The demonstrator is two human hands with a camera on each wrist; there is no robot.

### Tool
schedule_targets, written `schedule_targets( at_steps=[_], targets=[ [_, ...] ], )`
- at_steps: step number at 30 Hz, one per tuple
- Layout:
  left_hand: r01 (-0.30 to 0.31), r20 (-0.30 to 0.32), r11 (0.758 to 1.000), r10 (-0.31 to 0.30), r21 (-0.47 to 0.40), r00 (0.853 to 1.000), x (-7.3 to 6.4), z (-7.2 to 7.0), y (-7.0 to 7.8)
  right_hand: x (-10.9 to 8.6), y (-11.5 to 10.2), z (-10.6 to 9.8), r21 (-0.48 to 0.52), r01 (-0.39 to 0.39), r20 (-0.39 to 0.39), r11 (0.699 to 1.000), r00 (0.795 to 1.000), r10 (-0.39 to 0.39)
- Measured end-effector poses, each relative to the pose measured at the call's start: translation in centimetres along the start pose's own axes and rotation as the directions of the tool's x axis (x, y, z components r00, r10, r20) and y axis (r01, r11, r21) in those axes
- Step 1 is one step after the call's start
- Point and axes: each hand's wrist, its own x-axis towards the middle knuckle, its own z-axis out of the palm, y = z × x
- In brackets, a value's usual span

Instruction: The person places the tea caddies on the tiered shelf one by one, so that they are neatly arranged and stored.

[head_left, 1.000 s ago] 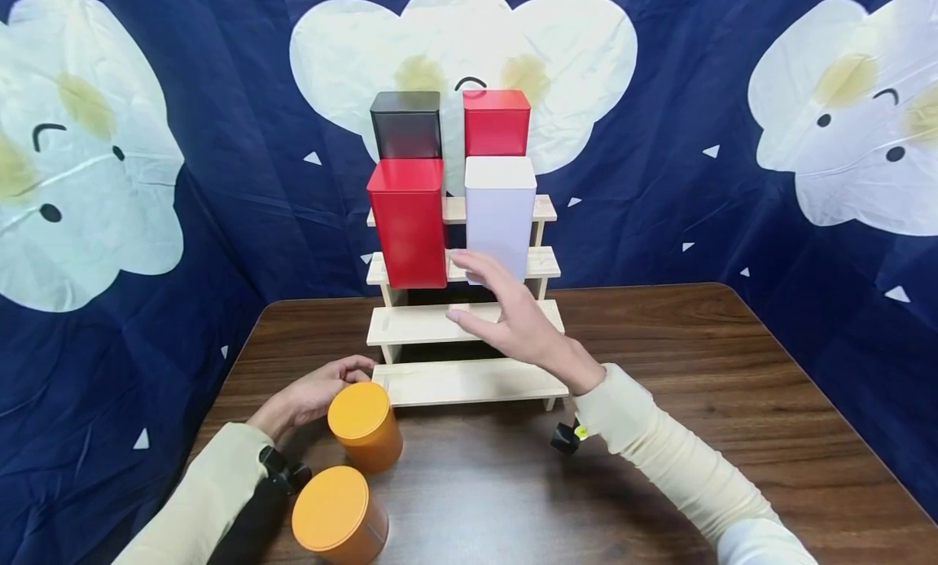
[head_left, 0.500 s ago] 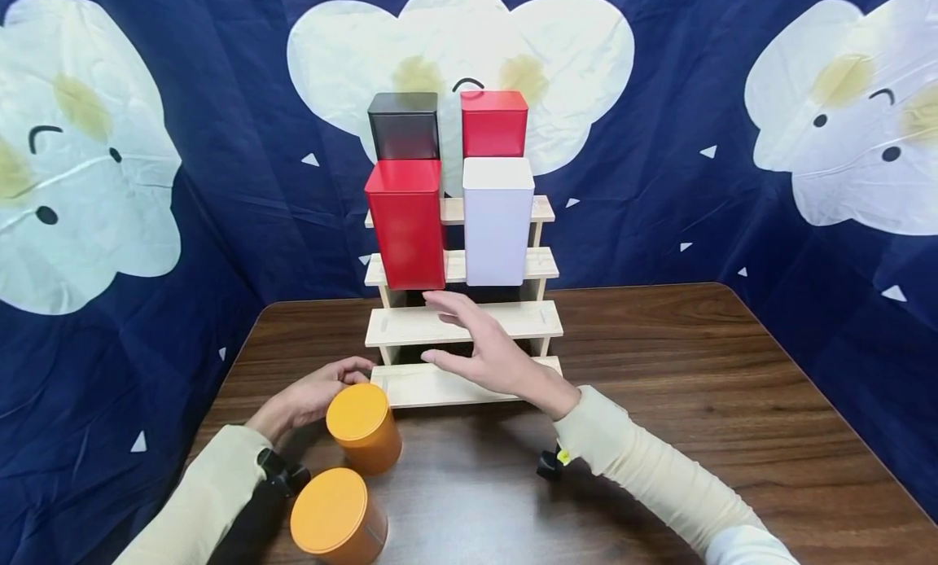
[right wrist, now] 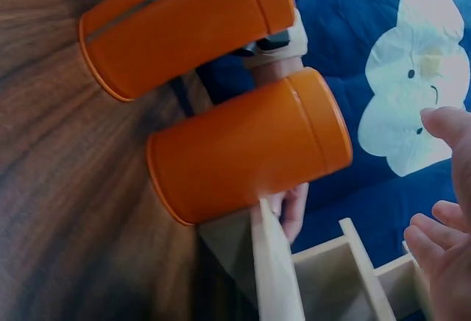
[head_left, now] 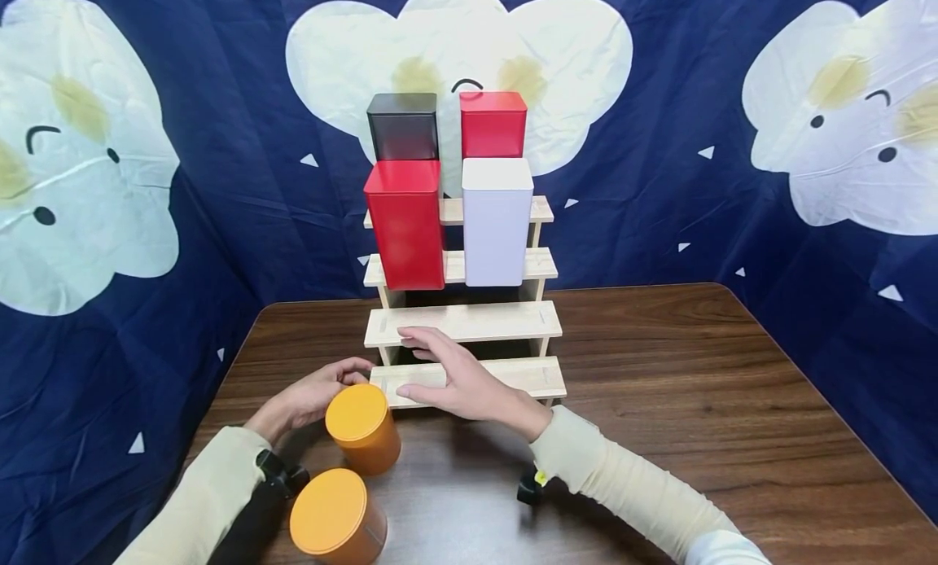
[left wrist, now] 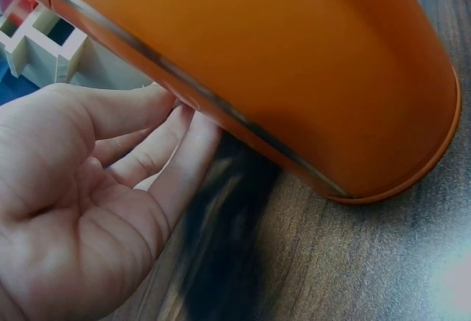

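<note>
An orange round canister with a lid stands on the table at the left front corner of the stepped wooden shelf. My left hand is beside it; in the left wrist view its loosely bent fingers reach to the canister's side, the tips partly hidden behind it. My right hand hangs over the shelf's lowest step, thumb and fingers spread apart with nothing between them, pointing toward that canister. A second orange canister stands nearer the front, by my left wrist.
On the shelf's upper steps stand a tall red box, a white box, a black box and a smaller-looking red box. Behind the brown wooden table hangs a blue cloth with cloud faces.
My right hand has come down and to the left, from in front of the white box to the lowest step. My left hand and both canisters have stayed in place.
</note>
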Motion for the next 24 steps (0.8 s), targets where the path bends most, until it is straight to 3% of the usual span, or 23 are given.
schedule_targets(
  at_steps=[14, 24],
  targets=[
    [-0.020, 0.029, 1.000, 0.020, -0.002, 0.999, 0.0, -0.1, -0.1, -0.6, 0.6, 3.4, -0.029, -0.077, 0.120, 0.997, 0.990, 0.080],
    [-0.027, 0.027, 1.000, 0.027, 0.010, 0.999, 0.0, 0.0, -0.1, -0.6, 0.6, 4.8, -0.076, -0.057, 0.146, 0.995, 0.987, 0.068]
  ],
)
